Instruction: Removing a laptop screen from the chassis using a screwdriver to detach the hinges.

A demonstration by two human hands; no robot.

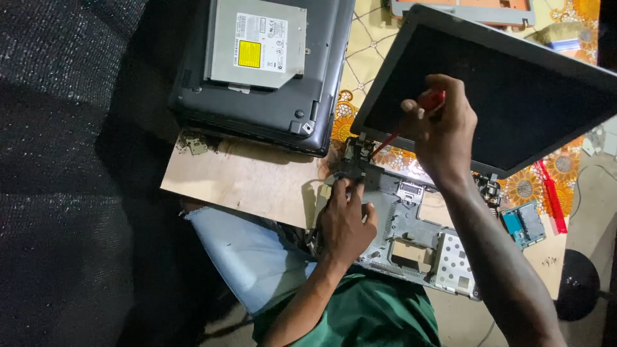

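— Grey plastic first, nearest me: what is that under your left hand (346, 222)?

— That's the stripped laptop base (418, 238), lying on the wooden board (250, 180) across my lap. My left hand is pressed down on its near left corner, fingers curled onto the frame beside the hinge (355, 153). It steadies the base; it isn't wrapped around anything.

— How much of the machine is apart?

— As I judge it, a good deal. The base is an empty shell with its ribs and cut-outs bare. A loose metal hinge bracket (195, 145) lies on the board to the left, and a small blue circuit board (524, 222) sits off to the right. The screen lid (514, 103) is still joined to the base at the hinges, so freeing it looks like what's left.

— And your right hand (443, 128)?

— Closed around the red handle of a screwdriver (411, 122), above the base and in front of the lid. Its tip points down-left at the left hinge, just beyond my left fingertips.

— Farther back?

— A second dark laptop (270, 96) lies upside down, a silver optical drive (257, 42) resting on it. Another red tool (553, 196) lies on the patterned cloth to the right.
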